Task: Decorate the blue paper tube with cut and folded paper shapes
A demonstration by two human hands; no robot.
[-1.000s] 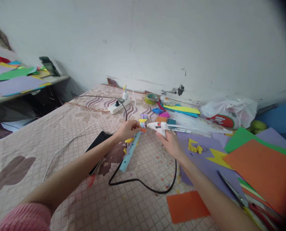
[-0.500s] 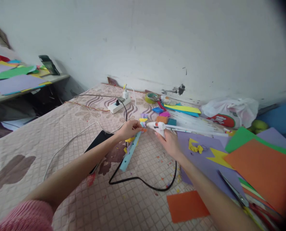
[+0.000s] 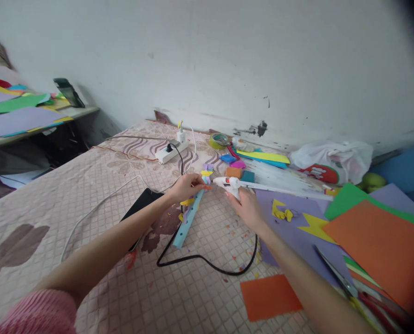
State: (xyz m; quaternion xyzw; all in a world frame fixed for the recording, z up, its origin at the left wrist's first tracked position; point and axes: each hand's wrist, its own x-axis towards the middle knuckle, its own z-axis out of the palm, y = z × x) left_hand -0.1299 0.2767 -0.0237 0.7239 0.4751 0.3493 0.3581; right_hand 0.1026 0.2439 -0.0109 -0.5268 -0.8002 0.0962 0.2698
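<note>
My right hand [image 3: 247, 206] is wrapped around the handle of a white glue gun [image 3: 229, 183], its nozzle pointing left. A long white glue stick [image 3: 273, 186] sticks out of the gun's back. Close to the nozzle, my left hand [image 3: 188, 188] pinches a small orange paper piece [image 3: 206, 187] between thumb and fingers. Under that hand lies a light blue paper strip [image 3: 188, 222] with dark dots, slanting across the table. Yellow paper pieces [image 3: 187, 202] and purple ones run along the strip's left edge and far end.
A black cord [image 3: 207, 260] loops in front of the hands. Scissors [image 3: 346, 283] and coloured sheets [image 3: 381, 246] lie at right. A white power strip [image 3: 172, 152] stands behind, near tape [image 3: 218, 140]. A dark flat device [image 3: 140, 206] rests under my left forearm.
The view has shifted very slightly. Both hands stay almost in place, with the glue gun's nozzle still close to the orange paper piece.
</note>
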